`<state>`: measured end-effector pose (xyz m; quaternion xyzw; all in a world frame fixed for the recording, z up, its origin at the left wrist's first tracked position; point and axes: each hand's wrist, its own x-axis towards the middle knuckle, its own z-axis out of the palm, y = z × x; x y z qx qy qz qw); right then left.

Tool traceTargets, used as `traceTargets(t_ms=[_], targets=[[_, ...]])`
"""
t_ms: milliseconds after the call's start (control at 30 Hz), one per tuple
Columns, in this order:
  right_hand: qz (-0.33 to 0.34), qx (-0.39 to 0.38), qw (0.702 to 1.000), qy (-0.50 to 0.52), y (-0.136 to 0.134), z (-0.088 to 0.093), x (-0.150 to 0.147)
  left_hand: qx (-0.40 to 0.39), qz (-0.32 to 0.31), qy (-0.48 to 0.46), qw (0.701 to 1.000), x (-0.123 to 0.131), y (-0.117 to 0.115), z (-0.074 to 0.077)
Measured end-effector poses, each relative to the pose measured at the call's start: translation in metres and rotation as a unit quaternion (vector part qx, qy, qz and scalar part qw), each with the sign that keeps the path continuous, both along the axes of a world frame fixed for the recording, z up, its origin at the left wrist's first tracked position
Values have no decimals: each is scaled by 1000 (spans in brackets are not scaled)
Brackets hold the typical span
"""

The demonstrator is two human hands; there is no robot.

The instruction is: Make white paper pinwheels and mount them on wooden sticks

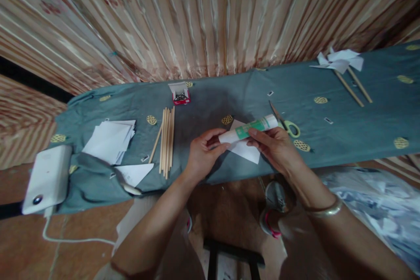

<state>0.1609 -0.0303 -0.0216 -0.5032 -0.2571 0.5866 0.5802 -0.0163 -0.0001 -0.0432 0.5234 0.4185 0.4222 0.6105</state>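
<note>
A white glue stick with a green label lies level between my two hands, above the cloth-covered table. My left hand grips its left end with thumb and fingers. Around the right end, my right hand is closed, thumb on the label. Beneath the glue stick is a white paper square, partly hidden by it and by my hands. Scissors with yellow-green handles rest just beyond my right hand.
Several wooden sticks lie left of my hands, with a red box of small metal pins behind. Stacked paper and a white power bank sit farther left. Paper pinwheels on sticks lie far right. A striped curtain hangs behind.
</note>
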Motion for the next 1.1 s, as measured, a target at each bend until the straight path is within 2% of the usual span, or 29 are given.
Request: traceTargets(t_ms=[333,433,633,767,833,933,1033,1100], targets=[[19,-27,999,2,2,-4,-13,35,6,47,998,-7,-5,4],[24,-23,999,-6,3,-5,-18,68,7,78,995,-12,-4,6],[81,-7,995,-49,8,-6,-35,168,12,184,968,-19,-2,7],[73,12,990,-121,11,-5,-25,170,48,254,951,-29,7,8],[36,30,981,-186,10,-7,-10,183,66,331,923,-38,15,9],[-4,59,951,-302,4,-11,14,257,43,458,850,-52,27,12],[-1,80,891,-448,-8,-12,30,355,27,505,786,-54,27,15],[11,99,838,-537,-18,-9,34,421,27,487,765,-46,19,16]])
